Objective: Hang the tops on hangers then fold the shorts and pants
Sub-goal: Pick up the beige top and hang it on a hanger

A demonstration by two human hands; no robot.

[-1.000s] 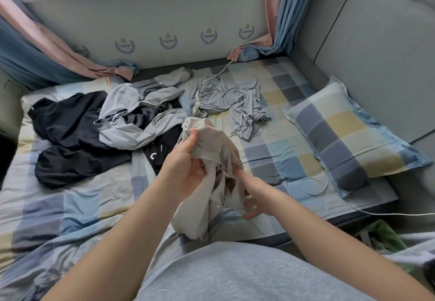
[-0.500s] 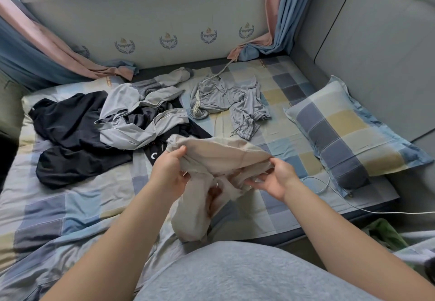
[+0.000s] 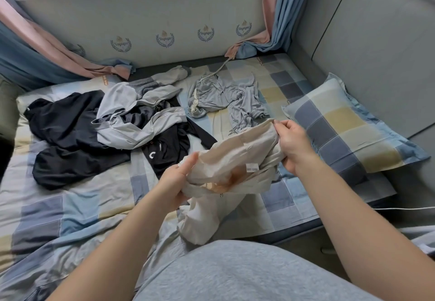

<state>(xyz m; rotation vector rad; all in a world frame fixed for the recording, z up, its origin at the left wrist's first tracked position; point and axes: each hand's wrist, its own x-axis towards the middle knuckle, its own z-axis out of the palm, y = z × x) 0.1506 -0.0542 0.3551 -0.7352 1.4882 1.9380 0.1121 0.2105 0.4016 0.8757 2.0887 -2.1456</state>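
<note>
L hand, R hand pinch beige garment edge over bed.

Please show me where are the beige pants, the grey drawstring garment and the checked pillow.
beige pants (image 3: pixel 235 157): head view, on the stretched upper cloth.
grey drawstring garment (image 3: pixel 226 93): head view, on its crumpled middle.
checked pillow (image 3: pixel 343 120): head view, on a yellow square near its middle.

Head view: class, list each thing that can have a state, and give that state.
Beige pants, unfolded, held at the top.
Left hand, gripping the pants.
Right hand, pinching the pants.
Grey pants, crumpled on bed.
Grey jacket, crumpled, unhung.
Black top, spread, unhung.
</note>
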